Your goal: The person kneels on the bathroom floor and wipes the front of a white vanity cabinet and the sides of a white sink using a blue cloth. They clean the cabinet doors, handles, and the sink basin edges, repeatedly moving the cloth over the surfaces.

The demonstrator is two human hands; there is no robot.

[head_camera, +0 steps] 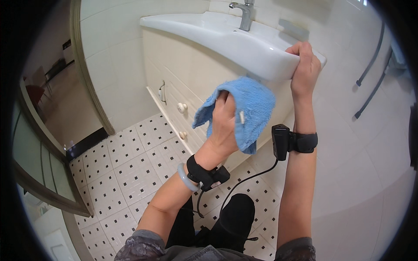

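A blue terry cloth (256, 107) is bunched in my left hand (223, 127), which is held in front of the cream vanity cabinet (192, 68). Part of the cloth drapes over the fingers and hides their tips. Whether the cloth touches the cabinet I cannot tell. My right hand (305, 70) grips the right front rim of the white ceramic washbasin (254, 55), its fingertips over the top edge. A chrome tap (245, 16) rises from the back of the basin. The cabinet front carries round knobs (182, 107) and a curved handle (162, 93).
Black wrist devices (281, 142) are strapped to both arms, with a thin cable (243, 179) hanging between them. Two dark hoses (374, 94) hang along the tiled wall (346, 156) at right. A framed glass door (40, 156) stands at left above the dotted tile floor (124, 166).
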